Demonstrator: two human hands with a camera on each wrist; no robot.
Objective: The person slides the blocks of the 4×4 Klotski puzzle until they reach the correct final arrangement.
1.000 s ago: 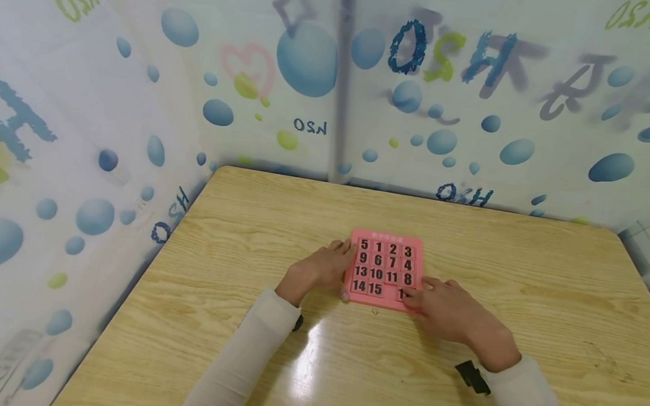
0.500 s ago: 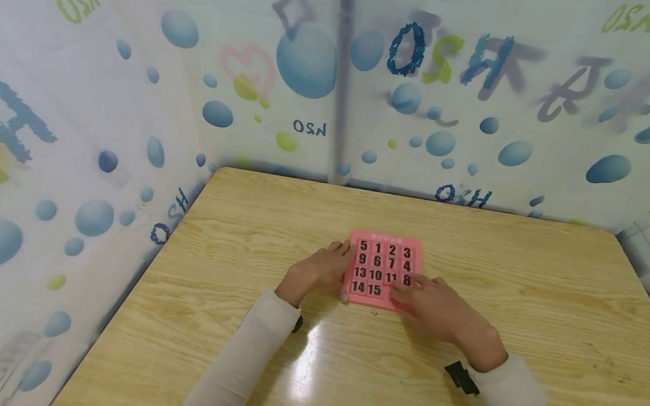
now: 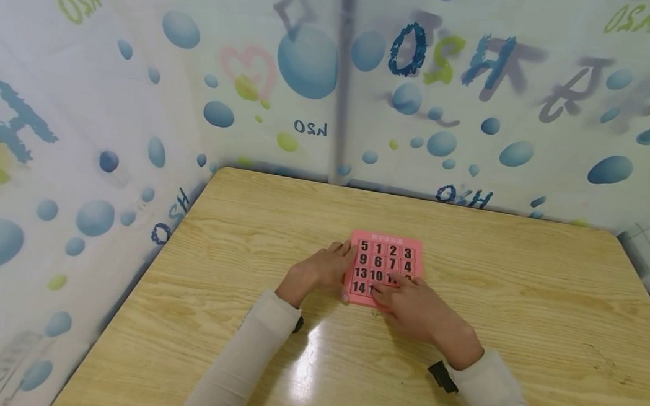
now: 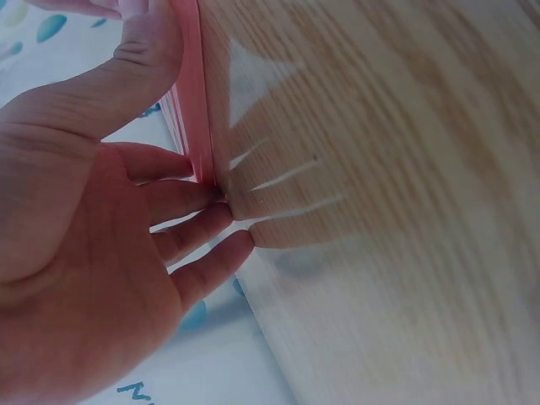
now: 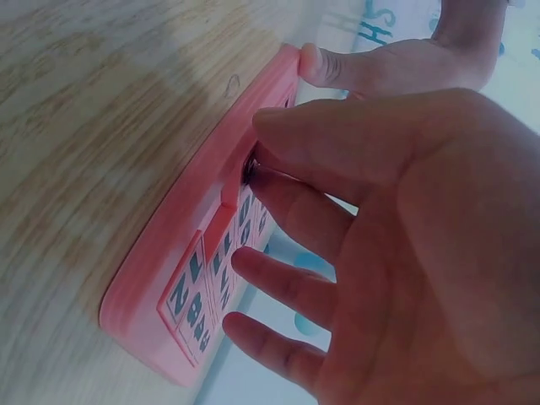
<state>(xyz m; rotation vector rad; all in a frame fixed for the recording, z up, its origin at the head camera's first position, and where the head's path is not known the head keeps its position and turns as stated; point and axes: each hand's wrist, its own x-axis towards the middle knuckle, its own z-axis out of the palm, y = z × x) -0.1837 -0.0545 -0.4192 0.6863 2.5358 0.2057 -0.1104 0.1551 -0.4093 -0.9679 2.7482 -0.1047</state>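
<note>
A pink number slide puzzle [image 3: 388,238] with black-numbered tiles lies flat on the wooden table. My left hand [image 3: 323,268] holds it at the left side: the thumb [image 5: 321,66] is against the near-left corner, and the fingers [image 4: 198,261] spread along the edge down to the tabletop. My right hand [image 3: 416,305] reaches over the near-right part, its index fingertip touching the 15 tile in the bottom row and its thumb close by at the frame. In the right wrist view, a tile-sized gap [image 5: 221,224] shows between that fingertip and the 12 tile [image 5: 181,294].
Light wood-grain table [image 3: 268,212] extends around the puzzle on every side. Behind it and to the left stand walls [image 3: 261,143] covered with blue bubbles and lettering. Both wrists carry dark straps below white sleeves [image 3: 237,359].
My right hand has slid left along the bottom row, from the 12 tile at the corner past the gap to the 15 tile. The left hand and the puzzle have stayed put.
</note>
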